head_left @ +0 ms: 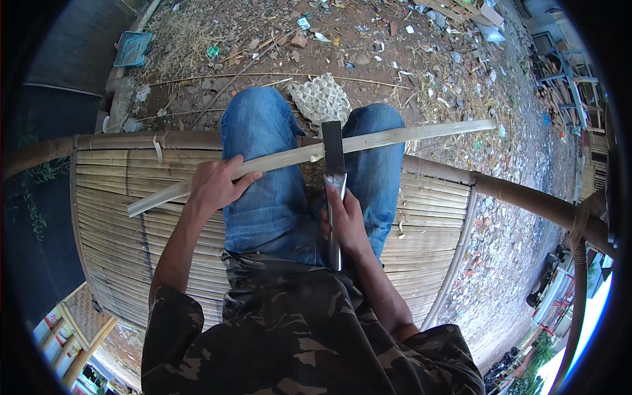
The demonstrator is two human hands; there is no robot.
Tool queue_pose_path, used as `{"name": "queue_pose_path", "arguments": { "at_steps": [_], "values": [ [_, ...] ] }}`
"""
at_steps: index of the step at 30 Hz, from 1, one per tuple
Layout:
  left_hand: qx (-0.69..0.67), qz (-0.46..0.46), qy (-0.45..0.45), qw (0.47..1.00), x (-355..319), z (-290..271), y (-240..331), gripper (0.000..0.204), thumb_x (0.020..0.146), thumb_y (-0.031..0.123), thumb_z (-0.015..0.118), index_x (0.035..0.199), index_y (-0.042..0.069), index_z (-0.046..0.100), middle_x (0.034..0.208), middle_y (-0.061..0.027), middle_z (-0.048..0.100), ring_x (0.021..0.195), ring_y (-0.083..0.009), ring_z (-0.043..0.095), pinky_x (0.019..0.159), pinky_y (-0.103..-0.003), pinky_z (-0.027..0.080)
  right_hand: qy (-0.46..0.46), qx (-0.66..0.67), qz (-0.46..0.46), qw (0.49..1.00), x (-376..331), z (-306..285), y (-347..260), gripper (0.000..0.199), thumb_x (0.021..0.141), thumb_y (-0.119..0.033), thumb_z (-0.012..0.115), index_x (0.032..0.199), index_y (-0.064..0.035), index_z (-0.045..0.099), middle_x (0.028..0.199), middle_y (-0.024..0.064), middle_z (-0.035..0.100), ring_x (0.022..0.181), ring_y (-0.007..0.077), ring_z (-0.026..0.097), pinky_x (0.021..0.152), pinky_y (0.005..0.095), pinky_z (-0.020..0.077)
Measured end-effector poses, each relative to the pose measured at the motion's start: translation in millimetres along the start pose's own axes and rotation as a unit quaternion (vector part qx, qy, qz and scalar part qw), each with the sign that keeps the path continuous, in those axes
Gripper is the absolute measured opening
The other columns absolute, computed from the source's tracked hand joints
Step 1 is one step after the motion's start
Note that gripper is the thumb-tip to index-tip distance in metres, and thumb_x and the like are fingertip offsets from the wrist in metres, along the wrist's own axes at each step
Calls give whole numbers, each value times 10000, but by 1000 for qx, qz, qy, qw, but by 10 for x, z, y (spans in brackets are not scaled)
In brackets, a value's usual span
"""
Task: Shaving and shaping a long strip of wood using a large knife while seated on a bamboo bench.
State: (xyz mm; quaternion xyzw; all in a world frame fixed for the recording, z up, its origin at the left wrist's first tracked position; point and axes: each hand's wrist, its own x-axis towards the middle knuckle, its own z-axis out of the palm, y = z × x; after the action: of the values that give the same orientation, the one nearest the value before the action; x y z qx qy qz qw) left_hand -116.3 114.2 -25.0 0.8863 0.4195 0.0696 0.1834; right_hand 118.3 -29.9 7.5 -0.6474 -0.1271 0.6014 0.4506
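A long pale bamboo strip (408, 136) lies across my blue-jeaned knees, slanting from lower left to upper right. My left hand (214, 185) grips it near its left end. My right hand (344, 222) is closed around the handle of a large knife (334, 153), whose dark flat blade points away from me and crosses over the strip near its middle, touching it. A thin shaving curls off the strip just left of the blade.
I sit on a slatted bamboo bench (118, 217) with a thick bamboo rail (526, 197) along its front edge. Below lies dirt ground with litter, dry grass, a grey egg carton (320, 99) and a blue tray (133, 48). Buildings stand at right.
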Motion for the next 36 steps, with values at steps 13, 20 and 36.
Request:
{"name": "queue_pose_path", "arguments": {
  "at_steps": [13, 20, 36],
  "values": [
    [9, 3, -27, 1000, -9, 9, 3, 498, 874, 553, 628, 774, 66, 597, 545, -135, 597, 501, -310, 627, 461, -403, 474, 97, 236, -166, 953, -62, -20, -130, 354, 1023, -407, 465, 992, -55, 452, 665, 28, 474, 465, 111, 475, 415, 271, 416],
    [4, -1, -20, 1000, -3, 9, 15, 529, 884, 591, 587, 771, 74, 584, 560, -137, 610, 508, -323, 632, 447, -418, 472, 115, 203, -176, 956, -53, 10, -88, 344, 1023, -404, 465, 980, -62, 454, 667, 32, 489, 450, 113, 479, 409, 271, 418],
    [4, -1, -3, 1000, 4, 45, 17, 543, 879, 603, 586, 753, 75, 583, 515, -121, 584, 476, -317, 618, 437, -413, 467, -10, 106, -68, 992, 23, -6, 86, 362, 1026, -424, 450, 1001, -64, 452, 684, 38, 476, 462, 110, 463, 418, 274, 407]
  ]
}}
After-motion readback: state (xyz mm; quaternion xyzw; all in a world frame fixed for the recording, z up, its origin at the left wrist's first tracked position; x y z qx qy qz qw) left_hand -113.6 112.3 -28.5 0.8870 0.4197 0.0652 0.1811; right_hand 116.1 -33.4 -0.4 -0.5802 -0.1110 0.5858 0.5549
